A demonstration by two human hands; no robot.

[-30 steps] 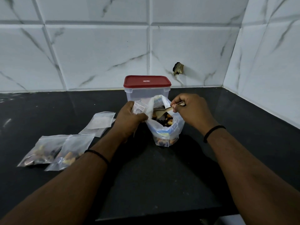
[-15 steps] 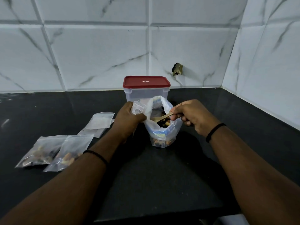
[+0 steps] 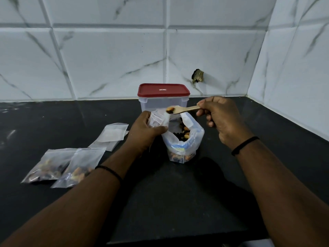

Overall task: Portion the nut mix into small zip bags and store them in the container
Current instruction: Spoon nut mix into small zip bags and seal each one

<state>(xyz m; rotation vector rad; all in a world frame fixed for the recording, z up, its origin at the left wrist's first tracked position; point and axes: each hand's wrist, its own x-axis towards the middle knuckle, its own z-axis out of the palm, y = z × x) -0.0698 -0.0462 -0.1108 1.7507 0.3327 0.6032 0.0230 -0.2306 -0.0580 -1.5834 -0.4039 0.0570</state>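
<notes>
Wooden spoon [image 3: 185,110], pinched in the right hand [image 3: 219,120], has risen loaded from the nut bag [image 3: 183,139] toward the small zip bag [image 3: 158,119] the left hand [image 3: 145,131] grips.

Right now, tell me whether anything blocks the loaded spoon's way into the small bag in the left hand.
Nothing visible does. The wooden spoon, gripped by the right hand, hovers with nuts right at the mouth of the small zip bag, which the left hand holds up beside the big nut mix bag.
</notes>
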